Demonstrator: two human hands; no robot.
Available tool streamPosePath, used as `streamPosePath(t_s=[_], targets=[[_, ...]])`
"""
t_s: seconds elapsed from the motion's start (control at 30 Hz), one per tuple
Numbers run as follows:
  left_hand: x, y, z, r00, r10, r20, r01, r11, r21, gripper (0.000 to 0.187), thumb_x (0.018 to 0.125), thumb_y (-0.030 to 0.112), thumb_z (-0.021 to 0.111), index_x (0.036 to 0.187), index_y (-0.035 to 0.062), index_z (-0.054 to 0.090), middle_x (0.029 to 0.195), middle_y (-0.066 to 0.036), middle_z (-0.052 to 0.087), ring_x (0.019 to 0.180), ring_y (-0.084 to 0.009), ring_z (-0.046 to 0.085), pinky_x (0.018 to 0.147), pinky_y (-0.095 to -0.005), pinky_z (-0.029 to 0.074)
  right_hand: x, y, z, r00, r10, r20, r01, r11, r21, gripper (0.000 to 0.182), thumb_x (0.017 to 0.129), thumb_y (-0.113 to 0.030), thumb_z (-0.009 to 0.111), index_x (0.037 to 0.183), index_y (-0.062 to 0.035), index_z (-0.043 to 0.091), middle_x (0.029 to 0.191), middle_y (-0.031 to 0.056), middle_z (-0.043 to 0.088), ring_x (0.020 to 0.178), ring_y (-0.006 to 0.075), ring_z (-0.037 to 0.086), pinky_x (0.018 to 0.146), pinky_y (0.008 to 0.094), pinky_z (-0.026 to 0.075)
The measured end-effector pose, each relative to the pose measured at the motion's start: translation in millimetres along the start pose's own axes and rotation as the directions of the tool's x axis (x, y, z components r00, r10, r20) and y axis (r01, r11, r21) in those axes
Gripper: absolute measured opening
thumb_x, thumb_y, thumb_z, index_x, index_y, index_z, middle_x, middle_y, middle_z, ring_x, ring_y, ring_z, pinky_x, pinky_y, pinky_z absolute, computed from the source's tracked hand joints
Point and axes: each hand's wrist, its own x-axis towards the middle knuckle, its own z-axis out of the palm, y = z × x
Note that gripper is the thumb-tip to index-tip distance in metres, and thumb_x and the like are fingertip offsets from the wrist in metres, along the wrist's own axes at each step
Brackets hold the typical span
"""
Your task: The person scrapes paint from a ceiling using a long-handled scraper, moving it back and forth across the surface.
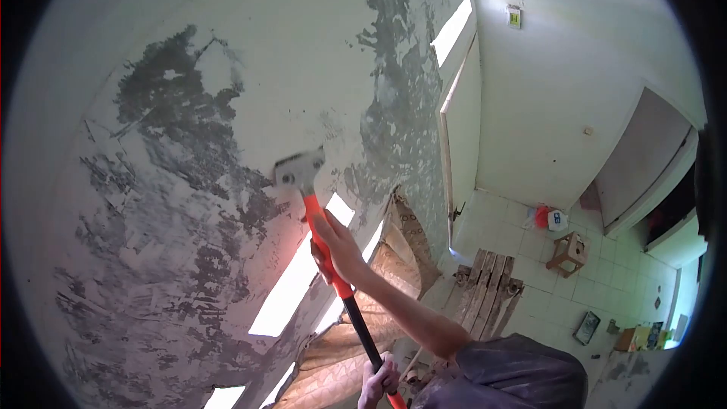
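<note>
I hold a long-handled wall scraper (365, 333) with both hands, its shaft orange and black. Its metal head (297, 170), slightly blurred, is at the patchy wall (310, 68), where pale coating gives way to grey patches. My right hand (341, 246), on the outstretched arm, is wrapped round the upper orange grip just below the head. Lower down, near the bottom edge of the view, my left hand (379, 381) grips the black part of the handle close to its orange end.
A brown cloth or sheet (363, 333) hangs by the bright window openings (291, 295). Wooden planks (488, 288) form a bench or scaffold beside me. A wooden stool (568, 253), a red item (541, 216) and a tray (586, 328) are on the tiled floor. A door (460, 129) stands beyond.
</note>
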Motion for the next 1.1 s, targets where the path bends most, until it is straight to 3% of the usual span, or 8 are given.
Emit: streamPosePath(t_s=[0.27,0.47,0.6,0.83,0.93,1.03,1.07,1.1], targets=[[-58,-32,-48,0.945,0.0,-0.327,-0.047,0.99,-0.136,0.044,0.098,0.054,0.049,0.082,0.013,0.052,0.05,0.006,0.037,0.036,-0.0071,0.033,0.033,-0.0239,0.024,-55,80,17,0.987,0.159,0.031,-0.161,0.934,0.32,0.041,0.105,-0.045,0.039,0.125,-0.0097,0.046,0.061,0.0004,0.048,0.038,0.0089,0.045,0.032,0.0229,0.039],[-79,-16,-34,0.837,0.439,-0.328,-0.287,0.86,0.421,0.036,0.101,0.043,0.047,0.082,0.0133,0.051,0.055,0.006,0.039,0.041,-0.0054,0.037,0.036,-0.0216,0.027,-62,65,34,0.979,0.198,0.041,-0.2,0.917,0.344,0.047,0.103,-0.052,0.04,0.128,-0.0126,0.043,0.063,0.0001,0.042,0.039,0.0084,0.038,0.034,0.0233,0.031],[-60,8,-29,0.848,0.392,-0.358,-0.257,0.893,0.369,0.03,0.103,0.038,0.043,0.092,0.0125,0.053,0.06,0.005,0.047,0.043,-0.0078,0.037,0.038,-0.027,0.029,-32,33,40,0.978,0.207,-0.02,-0.192,0.936,0.295,0.049,0.101,-0.056,0.042,0.127,-0.0148,0.043,0.062,-0.0017,0.041,0.039,0.0071,0.036,0.034,0.022,0.028],[-87,13,-9,0.749,0.462,-0.475,-0.125,0.802,0.584,0.044,0.098,0.04,0.049,0.067,0.0092,0.054,0.053,0.001,0.044,0.049,-0.0141,0.045,0.046,-0.034,0.035,-52,40,54,0.969,0.247,-0.027,-0.235,0.945,0.228,0.04,0.103,-0.049,0.041,0.124,-0.0144,0.044,0.061,-0.0021,0.041,0.039,0.0069,0.034,0.034,0.0217,0.027],[-68,61,-14,0.885,0.239,-0.399,0.019,0.839,0.544,0.024,0.097,0.025,0.05,0.086,0.005,0.056,0.058,-0.006,0.047,0.048,-0.0189,0.047,0.043,-0.0373,0.035,-17,15,50,0.987,0.147,-0.064,-0.125,0.956,0.266,0.041,0.104,-0.049,0.041,0.124,-0.0135,0.044,0.061,-0.002,0.041,0.038,0.0068,0.035,0.033,0.0215,0.026],[-76,9,-26,0.877,0.446,-0.178,-0.281,0.778,0.562,0.02,0.098,0.021,0.048,0.091,0.0041,0.056,0.057,-0.007,0.045,0.047,-0.0198,0.046,0.042,-0.0375,0.034,-43,25,49,0.954,0.285,-0.092,-0.261,0.941,0.214,0.042,0.103,-0.049,0.041,0.123,-0.0128,0.044,0.06,-0.0027,0.041,0.038,0.006,0.037,0.032,0.0218,0.028],[-96,28,-4,0.938,0.238,-0.251,-0.109,0.892,0.44,0.016,0.098,0.016,0.047,0.091,0.0046,0.056,0.057,-0.007,0.045,0.046,-0.0218,0.047,0.042,-0.0379,0.035,-54,38,44,0.965,0.26,-0.023,-0.248,0.941,0.23,0.041,0.103,-0.05,0.041,0.125,-0.0144,0.043,0.061,-0.0023,0.042,0.039,0.0059,0.038,0.032,0.0219,0.029],[-101,26,4,0.887,0.4,-0.23,-0.21,0.793,0.571,0.006,0.094,0.005,0.049,0.095,0.0034,0.055,0.06,-0.009,0.048,0.048,-0.0251,0.048,0.043,-0.0394,0.036,-51,38,44,0.965,0.259,-0.028,-0.246,0.94,0.235,0.041,0.103,-0.05,0.041,0.125,-0.0144,0.043,0.061,-0.0023,0.042,0.039,0.0059,0.038,0.032,0.0219,0.029]])
